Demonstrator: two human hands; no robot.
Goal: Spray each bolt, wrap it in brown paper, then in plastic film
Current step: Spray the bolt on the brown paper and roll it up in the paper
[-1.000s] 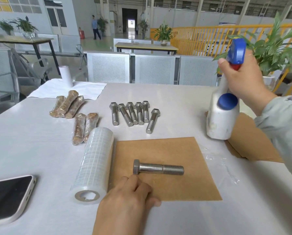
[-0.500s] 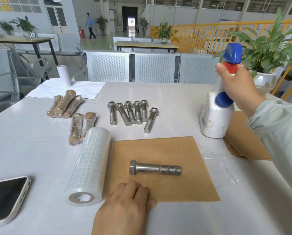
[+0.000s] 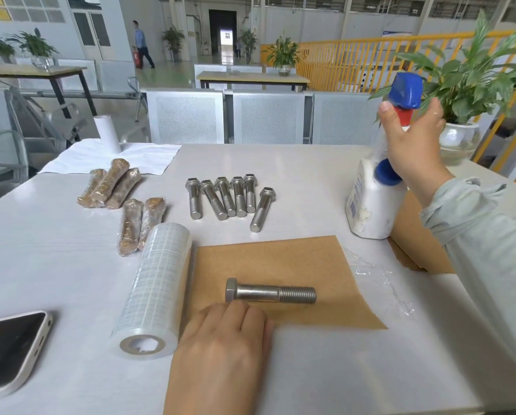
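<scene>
1. Centrally, one bare bolt (image 3: 270,294) lies on its side on a brown paper sheet (image 3: 283,265), head toward the left hand, thread pointing away to the right.
2. Left hand (image 3: 224,339): flat, fingers straight, pressing the near edge of the paper; fingertips just beside the bolt's head. Whether they touch it cannot be told.
3. Right hand (image 3: 412,148): fingers curled round the neck of a white spray bottle (image 3: 370,205) with a blue nozzle; bottle upright, its base at the table (image 3: 280,163), well right of the bolt.
4. Plastic film roll (image 3: 153,292): lying directly left of the left hand, along the paper's left edge.
5. Unwrapped bolts (image 3: 230,199), six, in a loose row beyond the paper.
6. Wrapped bolts (image 3: 122,199), five, beyond the film roll, in groups of three and two.
7. Further brown paper (image 3: 412,235) under the right forearm, behind the bottle.
8. Phone (image 3: 8,351), screen dark, at the near edge left of the roll.
9. White paper roll (image 3: 107,133), upright on a white sheet at the far left corner.
</scene>
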